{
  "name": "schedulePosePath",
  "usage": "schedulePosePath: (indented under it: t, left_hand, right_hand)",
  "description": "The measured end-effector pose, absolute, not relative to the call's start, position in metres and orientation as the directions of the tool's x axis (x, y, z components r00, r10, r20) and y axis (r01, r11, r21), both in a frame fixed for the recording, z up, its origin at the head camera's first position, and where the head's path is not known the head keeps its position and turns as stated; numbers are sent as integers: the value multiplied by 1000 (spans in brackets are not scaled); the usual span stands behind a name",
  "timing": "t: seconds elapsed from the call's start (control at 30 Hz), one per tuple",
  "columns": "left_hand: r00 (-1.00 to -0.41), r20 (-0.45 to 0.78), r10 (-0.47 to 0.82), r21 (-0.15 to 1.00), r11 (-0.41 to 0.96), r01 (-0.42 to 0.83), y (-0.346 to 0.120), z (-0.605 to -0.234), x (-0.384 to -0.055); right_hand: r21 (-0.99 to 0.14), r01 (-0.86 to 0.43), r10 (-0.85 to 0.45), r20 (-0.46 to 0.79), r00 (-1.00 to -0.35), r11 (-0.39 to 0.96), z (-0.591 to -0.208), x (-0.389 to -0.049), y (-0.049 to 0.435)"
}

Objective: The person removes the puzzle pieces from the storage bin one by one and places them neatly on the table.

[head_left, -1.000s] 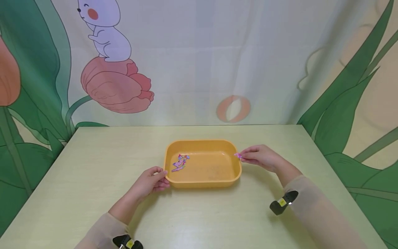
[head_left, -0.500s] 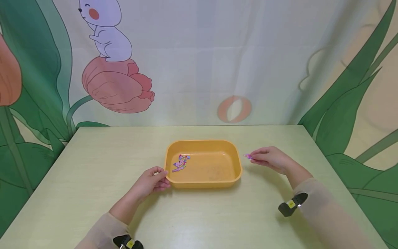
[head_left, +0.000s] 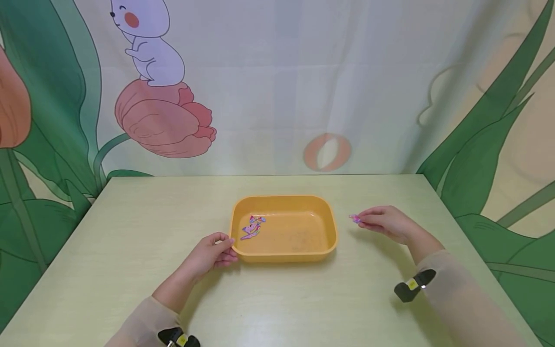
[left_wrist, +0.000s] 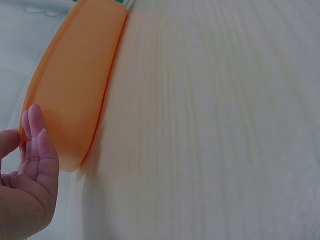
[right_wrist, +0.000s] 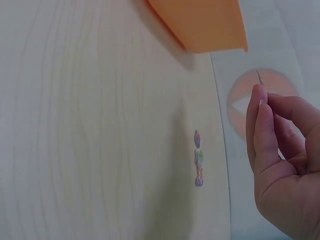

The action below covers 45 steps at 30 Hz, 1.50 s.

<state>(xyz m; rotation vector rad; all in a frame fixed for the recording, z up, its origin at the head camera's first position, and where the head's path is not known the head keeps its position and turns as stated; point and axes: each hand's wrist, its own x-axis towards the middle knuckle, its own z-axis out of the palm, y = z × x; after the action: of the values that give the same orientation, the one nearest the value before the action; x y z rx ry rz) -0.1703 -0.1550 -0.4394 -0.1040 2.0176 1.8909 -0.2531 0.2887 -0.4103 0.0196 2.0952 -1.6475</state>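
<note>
A yellow-orange rectangular tray (head_left: 299,241) stands on the table. At its front left corner, my left hand (head_left: 211,251) grips the rim, thumb on top and fingers along the outer wall. Several small flat purple and multicoloured pieces (head_left: 252,227) lie inside the tray at the left. To the right of the tray, my right hand (head_left: 388,223) pinches a small flat pink-purple piece (head_left: 355,219) above the table. Seen edge-on in the right wrist view, that piece is thin. Below the hand there, a short row of shiny multicoloured pieces (right_wrist: 198,158) lies on the table, hidden in the head view.
The pale wood-grain table (head_left: 277,303) ends at the back against a printed curtain (head_left: 260,96) with a rabbit and flowers. Each sleeve carries a small black wrist camera (head_left: 415,285).
My right hand has moved to the right, from over the tray's right rim to beside the tray, with the small piece still pinched. The left hand and the tray have stayed put.
</note>
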Motion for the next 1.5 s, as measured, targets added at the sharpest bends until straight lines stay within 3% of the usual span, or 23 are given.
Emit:
schedulePosePath:
  t: [0.43, 0.73, 1.5]
  left_hand:
    - [-927, -313, 208, 950, 96, -299, -156, -440, -170]
    - [-927, -316, 201, 948, 104, -301, -156, -439, -170]
    - [-928, -315, 198, 948, 115, -297, -157, -442, -172]
  right_hand:
    - [-925, 304, -244, -357, -902, 230, -429, -257, 315]
    - [-890, 336, -183, -402, -897, 309, -431, -258, 324]
    - [-920, 327, -36, -342, -939, 217, -452, -262, 339]
